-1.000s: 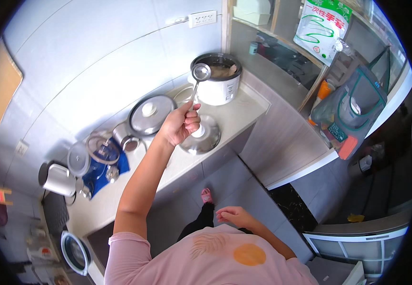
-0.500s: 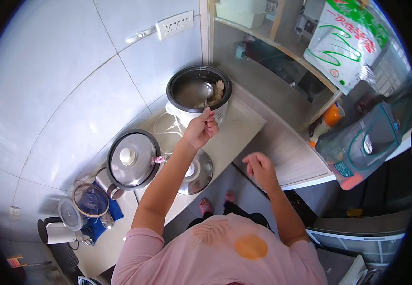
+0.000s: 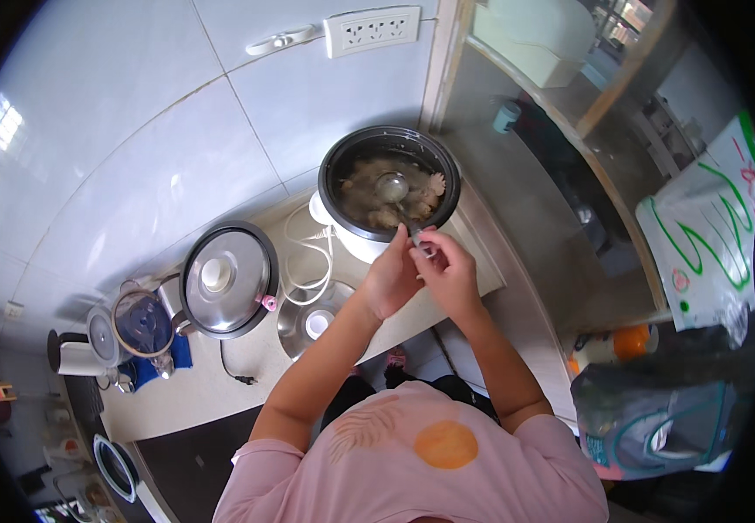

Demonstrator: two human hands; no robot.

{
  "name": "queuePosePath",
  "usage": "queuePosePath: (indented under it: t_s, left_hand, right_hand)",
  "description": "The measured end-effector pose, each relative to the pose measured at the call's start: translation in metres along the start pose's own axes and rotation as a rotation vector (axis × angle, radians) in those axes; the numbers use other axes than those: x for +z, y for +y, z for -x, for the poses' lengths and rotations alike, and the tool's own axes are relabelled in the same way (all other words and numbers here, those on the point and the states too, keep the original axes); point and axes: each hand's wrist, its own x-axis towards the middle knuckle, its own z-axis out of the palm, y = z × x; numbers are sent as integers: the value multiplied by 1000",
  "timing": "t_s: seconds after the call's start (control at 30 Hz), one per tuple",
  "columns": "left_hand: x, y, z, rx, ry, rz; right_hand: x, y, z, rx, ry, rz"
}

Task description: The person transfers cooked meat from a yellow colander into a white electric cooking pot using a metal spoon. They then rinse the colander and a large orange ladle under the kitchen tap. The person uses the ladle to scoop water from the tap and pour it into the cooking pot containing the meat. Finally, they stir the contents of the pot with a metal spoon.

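Note:
A ladle [image 3: 392, 186] with a round metal bowl dips into the broth of a rice cooker [image 3: 328, 206] with a black inner pot and a white body. Pale pieces of meat [image 3: 433, 186] lie in the cloudy liquid, mostly on the right side. My left hand [image 3: 389, 279] is closed on the ladle's handle at the near rim of the pot. Closed on the end of that same handle is my right hand [image 3: 451, 277], right beside the left one. The fingers partly hide the handle.
Left of the cooker lie a white cord [image 3: 308, 283], a black-rimmed lid [image 3: 236, 292] and a shiny steel lid [image 3: 294, 329]. Farther left stands a glass pot [image 3: 144, 324] on a blue cloth. A socket strip [image 3: 372, 31] is on the wall; a glass-fronted cabinet [image 3: 517, 192] borders the right.
My right hand has come from the right, away from the cooker, to the ladle's handle beside my left hand. The view has shifted, and the ladle's bowl sits nearer the pot's middle.

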Motion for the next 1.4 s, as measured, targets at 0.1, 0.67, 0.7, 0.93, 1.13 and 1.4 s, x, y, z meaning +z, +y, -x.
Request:
queuePosePath:
  t_s: [0.1,0.67,0.7,0.93,1.13,1.4]
  left_hand:
    - [-16,-21,20,-117,-1,-123]
    - [-138,-68,216,85,687,-345]
    - [-143,-72,221,62,693,-365]
    - [-242,-171,284,-298,1011,-713]
    - [-309,-254,326,-416,1099,-693]
    - [-346,-296,332,-413,1096,-658]
  right_hand:
    - [5,14,-21,79,142,-236]
    - [2,12,-113,-410,-362,478]
    - [-1,2,-112,-514,-466,604]
    - [-7,-22,-87,-604,-355,475]
    - [5,-28,-87,-176,-163,23]
    - [22,-64,-121,5,-199,97]
